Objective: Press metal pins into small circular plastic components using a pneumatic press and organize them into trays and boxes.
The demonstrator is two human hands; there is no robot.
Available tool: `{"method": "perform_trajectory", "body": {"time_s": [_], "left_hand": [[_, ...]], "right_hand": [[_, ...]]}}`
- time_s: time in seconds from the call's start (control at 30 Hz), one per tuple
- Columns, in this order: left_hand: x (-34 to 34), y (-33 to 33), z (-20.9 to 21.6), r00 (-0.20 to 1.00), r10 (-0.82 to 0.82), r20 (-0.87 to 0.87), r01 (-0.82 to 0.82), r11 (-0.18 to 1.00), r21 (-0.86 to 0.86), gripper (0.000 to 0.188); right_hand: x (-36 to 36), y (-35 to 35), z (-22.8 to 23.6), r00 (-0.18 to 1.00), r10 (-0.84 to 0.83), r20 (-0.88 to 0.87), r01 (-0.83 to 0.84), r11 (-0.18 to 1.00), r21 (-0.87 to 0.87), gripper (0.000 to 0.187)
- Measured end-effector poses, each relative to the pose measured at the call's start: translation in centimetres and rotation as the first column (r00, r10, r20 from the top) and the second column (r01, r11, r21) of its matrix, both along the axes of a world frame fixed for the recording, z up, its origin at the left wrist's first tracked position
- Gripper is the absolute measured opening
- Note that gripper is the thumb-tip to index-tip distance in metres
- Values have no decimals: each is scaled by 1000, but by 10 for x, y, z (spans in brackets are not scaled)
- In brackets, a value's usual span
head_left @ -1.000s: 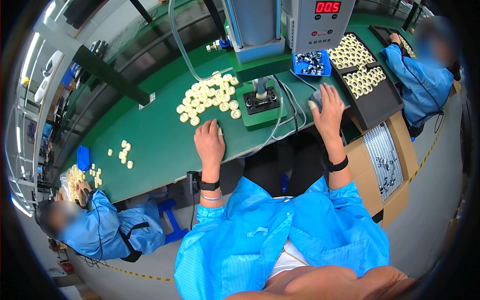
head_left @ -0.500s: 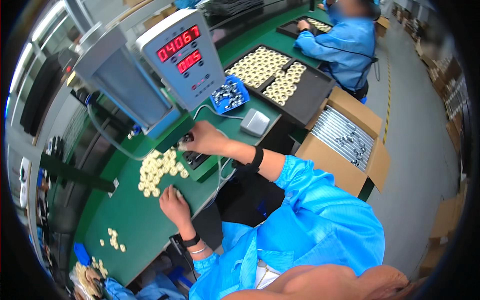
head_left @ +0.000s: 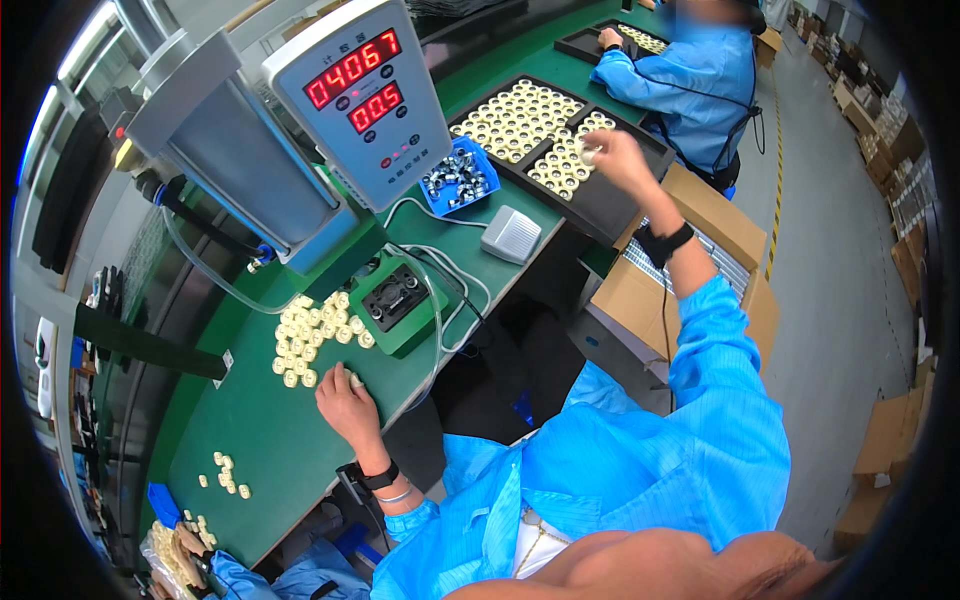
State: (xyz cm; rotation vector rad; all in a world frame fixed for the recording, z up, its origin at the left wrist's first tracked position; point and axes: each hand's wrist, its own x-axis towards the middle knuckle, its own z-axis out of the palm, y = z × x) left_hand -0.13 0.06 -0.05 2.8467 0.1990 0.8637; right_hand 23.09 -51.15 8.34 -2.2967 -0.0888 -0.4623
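My right hand [head_left: 622,165] is over the black tray [head_left: 627,168], fingers closed on a cream round part [head_left: 588,156] at the edge of the laid-out rows. Many such cream parts with dark centres [head_left: 520,115] fill much of that tray. On the green bench, my left hand [head_left: 348,408] pinches a small cream round part [head_left: 356,381] just below a loose pile of cream round parts [head_left: 305,340]. To the right of the pile stands the press's green base with its dark fixture plate [head_left: 395,296], which neither hand touches.
The press cylinder [head_left: 260,170] and a counter box with red digits [head_left: 365,100] rise at left. Small metal pieces fill a blue bin [head_left: 462,178] beside a grey pedal-shaped switch [head_left: 511,236]. An open carton [head_left: 690,290] stands at right. A co-worker in blue [head_left: 685,95] sits beyond.
My right hand has left the press fixture and moved right and away to the tray, carrying a cream part. My left hand has stayed near the loose pile.
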Motion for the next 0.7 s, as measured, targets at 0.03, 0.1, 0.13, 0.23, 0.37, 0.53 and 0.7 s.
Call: {"method": "perform_trajectory", "body": {"time_s": [0.03,0.1,0.13,0.23,0.37,0.53,0.7], "left_hand": [[-1,1,-1,1000,8,0,-8,1000,4,36],[6,-1,1,1000,-7,-10,7,1000,11,36],[15,-1,0,999,-28,-15,29,999,14,37],[2,1,0,1000,12,-15,-12,1000,8,37],[1,-1,4,999,19,-38,-18,1000,25,36],[14,-1,1,999,-40,-1,40,999,24,38],[6,5,1,1000,-13,-10,13,1000,25,38]], "right_hand": [[17,-21,-4,997,-70,12,71,990,-122,33],[31,-57,-8,977,-213,30,211,919,-332,30],[30,-79,-10,957,-289,34,276,864,-422,28],[70,-96,-33,955,-297,-17,252,835,-489,23],[81,-92,-49,952,-286,-104,192,828,-526,20],[53,-66,-66,969,-247,-1,205,808,-552,13],[47,-53,-70,982,-186,43,187,884,-429,23]]}}
